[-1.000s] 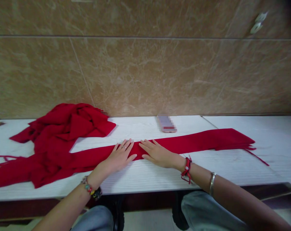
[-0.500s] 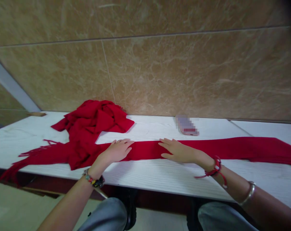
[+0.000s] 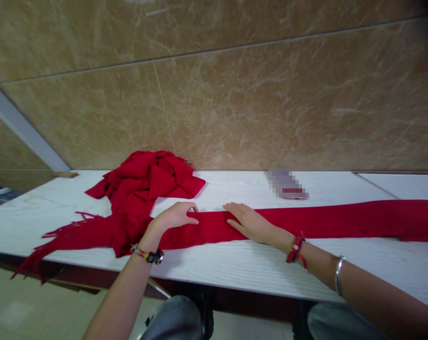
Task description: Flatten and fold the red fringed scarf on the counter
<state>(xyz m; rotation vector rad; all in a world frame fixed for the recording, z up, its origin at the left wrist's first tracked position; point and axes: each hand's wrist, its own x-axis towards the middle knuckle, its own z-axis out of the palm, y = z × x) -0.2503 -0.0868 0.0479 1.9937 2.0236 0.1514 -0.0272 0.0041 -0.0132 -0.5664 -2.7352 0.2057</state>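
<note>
A long red scarf (image 3: 316, 221) lies in a flat folded strip along the white table and runs out of view on the right. My left hand (image 3: 177, 215) rests on the strip near its far edge, fingers bent and thumb held apart from them. Flat on the same strip, a little to the right, lies my right hand (image 3: 251, 222) with its fingers stretched out. Left of both hands is a crumpled heap of red cloth (image 3: 143, 177); whether it is one piece with the strip I cannot tell. Red fringe (image 3: 33, 257) hangs over the table's front edge at the left.
A phone (image 3: 288, 185), blurred out, lies behind the strip near the wall. The white table (image 3: 214, 264) is narrow and backs onto a brown tiled wall (image 3: 235, 104). A small brown piece (image 3: 65, 174) sits at the back left. My knees (image 3: 178, 318) are under the front edge.
The view has shifted slightly left. My left hand has gone from lying flat to bent fingers at the far edge. My right hand has slid a little left along the strip.
</note>
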